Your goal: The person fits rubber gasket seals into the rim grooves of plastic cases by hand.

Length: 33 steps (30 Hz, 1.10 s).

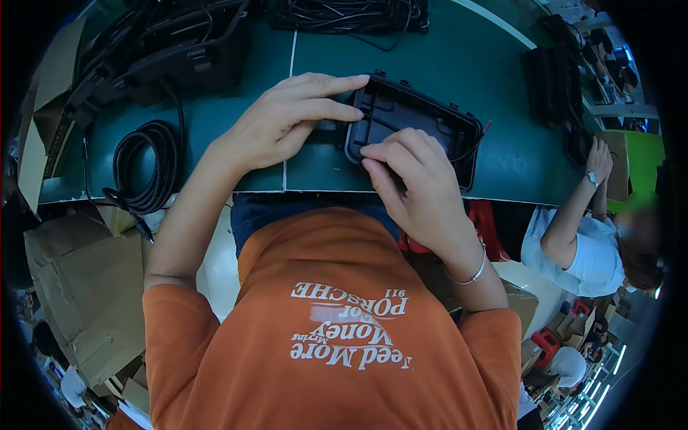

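Note:
An open black plastic case (423,118) lies on the green table in front of me, tilted a little, with its inside facing up. At its left end is my left hand (297,115), two fingers stretched out and touching the rim. My right hand (419,183) is over the near left corner of the case, thumb and forefinger brought close together; what lies between them is too small to make out. A thin dark cable runs inside the case, and a bit of red shows past its right edge.
Coiled black cable (147,165) hangs near the table's front left edge. Black cases (179,61) stand at the back left, with more cable (351,14) at the back middle. On the right are dark parts (552,86) and a co-worker's hands (600,161). Cardboard (93,287) is lower left.

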{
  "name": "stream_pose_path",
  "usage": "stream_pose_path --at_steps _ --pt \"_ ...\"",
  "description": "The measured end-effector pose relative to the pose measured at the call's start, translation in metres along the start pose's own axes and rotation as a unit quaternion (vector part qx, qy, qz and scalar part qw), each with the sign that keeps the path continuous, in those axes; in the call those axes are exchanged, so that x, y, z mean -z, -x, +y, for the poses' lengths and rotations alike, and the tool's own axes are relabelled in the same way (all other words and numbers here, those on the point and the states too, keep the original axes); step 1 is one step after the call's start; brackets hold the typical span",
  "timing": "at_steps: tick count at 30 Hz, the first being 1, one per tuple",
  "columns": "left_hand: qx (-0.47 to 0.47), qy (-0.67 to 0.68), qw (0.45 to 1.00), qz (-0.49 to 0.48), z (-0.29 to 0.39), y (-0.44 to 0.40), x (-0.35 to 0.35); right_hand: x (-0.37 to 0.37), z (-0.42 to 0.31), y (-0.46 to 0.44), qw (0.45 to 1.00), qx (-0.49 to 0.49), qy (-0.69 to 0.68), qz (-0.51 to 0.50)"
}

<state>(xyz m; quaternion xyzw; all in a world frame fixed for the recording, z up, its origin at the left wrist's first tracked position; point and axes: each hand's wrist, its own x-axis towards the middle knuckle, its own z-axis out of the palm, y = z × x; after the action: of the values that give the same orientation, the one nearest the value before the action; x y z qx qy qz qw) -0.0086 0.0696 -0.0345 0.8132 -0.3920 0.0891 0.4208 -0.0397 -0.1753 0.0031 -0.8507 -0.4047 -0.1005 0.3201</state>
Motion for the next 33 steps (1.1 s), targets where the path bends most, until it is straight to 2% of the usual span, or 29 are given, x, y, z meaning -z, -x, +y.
stream_pose_path --at_steps 6,13,18,21,28,33 --pt "-0.027 -0.08 0.996 0.008 0.007 0.0 0.002 0.006 -0.008 -0.003 0.999 0.002 0.032 -0.026" --pt "-0.026 -0.038 0.998 0.036 0.018 0.012 -0.008 0.005 -0.006 -0.003 0.999 0.018 0.027 -0.031" --pt "-0.082 -0.16 0.983 0.033 0.019 0.01 -0.007 0.008 -0.001 0.008 0.997 0.031 0.05 -0.04" --pt "-0.11 -0.173 0.976 0.075 0.017 0.013 -0.018 0.009 -0.002 0.01 0.996 0.047 0.062 -0.046" --pt "-0.131 -0.242 0.958 0.08 0.021 0.014 -0.016 0.017 0.008 0.024 0.995 0.044 0.075 -0.039" --pt "-0.141 -0.229 0.96 0.081 0.025 0.014 -0.02 0.015 0.009 0.029 0.996 0.035 0.073 -0.032"
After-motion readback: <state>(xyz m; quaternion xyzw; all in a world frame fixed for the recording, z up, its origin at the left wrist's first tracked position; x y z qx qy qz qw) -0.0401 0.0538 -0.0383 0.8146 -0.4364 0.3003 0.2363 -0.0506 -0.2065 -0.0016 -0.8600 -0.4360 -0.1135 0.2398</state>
